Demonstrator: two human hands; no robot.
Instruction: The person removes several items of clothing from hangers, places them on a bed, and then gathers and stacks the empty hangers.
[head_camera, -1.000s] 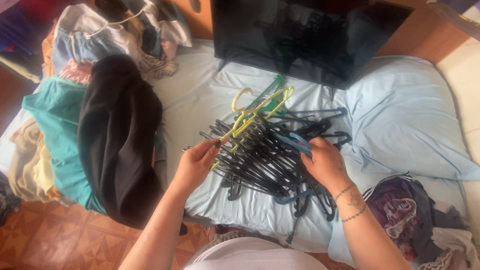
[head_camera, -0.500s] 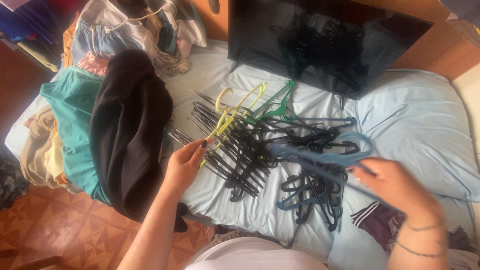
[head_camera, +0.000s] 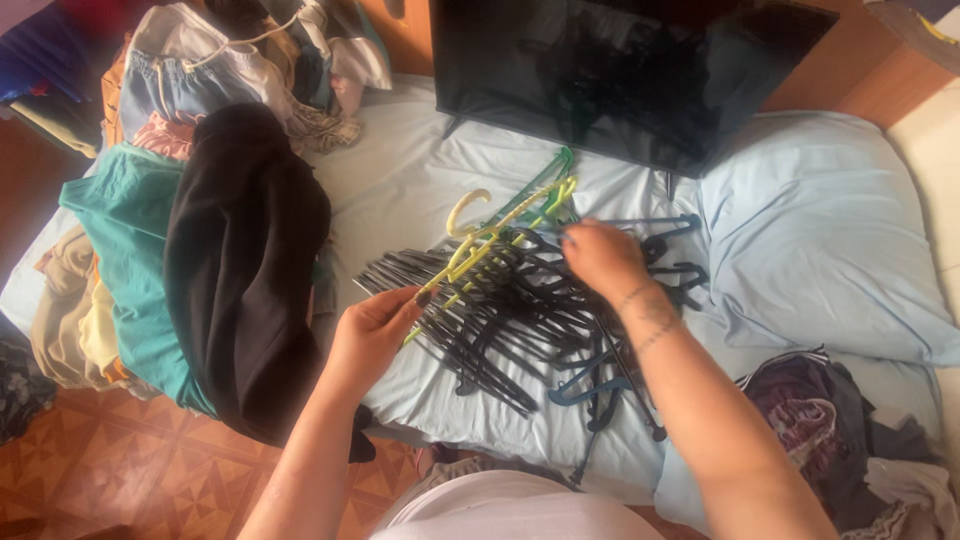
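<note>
The hangers (head_camera: 510, 310) lie in a loose pile on the pale blue sheet (head_camera: 400, 190), in the middle of the bed and directly in front of the person. Most are black, and their long bars run from lower left to upper right, fanned a little at the left end. Both hands are on the pile, so it lies between them and slightly beyond them.

The left hand (head_camera: 375, 330) is at the left, near edge of the pile. Its fingers are curled and pinch the ends of several black hangers together with the lower end of the yellow hanger (head_camera: 480, 240). This yellow one lies on top along the same diagonal, its hook pointing up and away from the person, with a green hanger (head_camera: 545, 185) just beside it.

The right hand (head_camera: 600, 258) reaches further, to the far right part of the pile, palm down, fingers bent over the hooks there. It touches the hangers, but I cannot tell if it really grips one or only presses on them. A blue hanger (head_camera: 655, 225) lies just beyond its fingertips, and another blue one is near the right forearm.

The black garment (head_camera: 240, 270) and teal cloth (head_camera: 120, 240) lie well to the left, the pillow (head_camera: 820, 230) to the right, the dark screen (head_camera: 620, 70) behind.
</note>
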